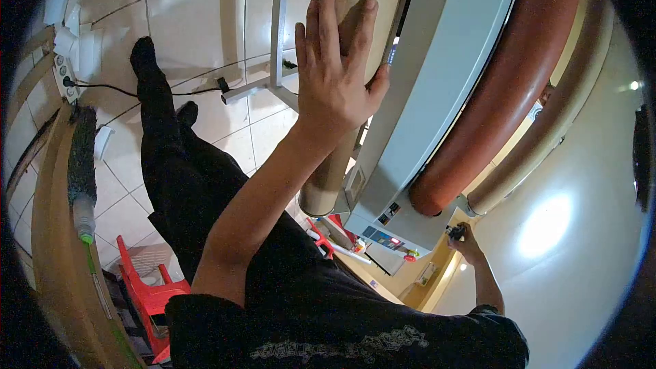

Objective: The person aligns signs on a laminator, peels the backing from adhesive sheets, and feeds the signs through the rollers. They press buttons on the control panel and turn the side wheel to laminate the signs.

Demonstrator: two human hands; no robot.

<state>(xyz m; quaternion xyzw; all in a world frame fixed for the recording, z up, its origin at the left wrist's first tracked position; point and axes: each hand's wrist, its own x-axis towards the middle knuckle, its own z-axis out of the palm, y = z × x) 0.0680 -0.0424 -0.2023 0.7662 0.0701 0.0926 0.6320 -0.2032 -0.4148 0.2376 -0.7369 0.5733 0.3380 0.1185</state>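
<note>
We hold our left hand [336,72] spread over the tan roller [337,164], upper centre; our right hand [467,243] grips a small black knob [454,231], lower right. The control panel [383,238] lettering is unreadable.

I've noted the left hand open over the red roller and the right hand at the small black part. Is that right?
Not quite: the head view shows the left hand open over the tan tube, across the grey casing from the red roller. The right hand is indeed at the small black part.
</note>
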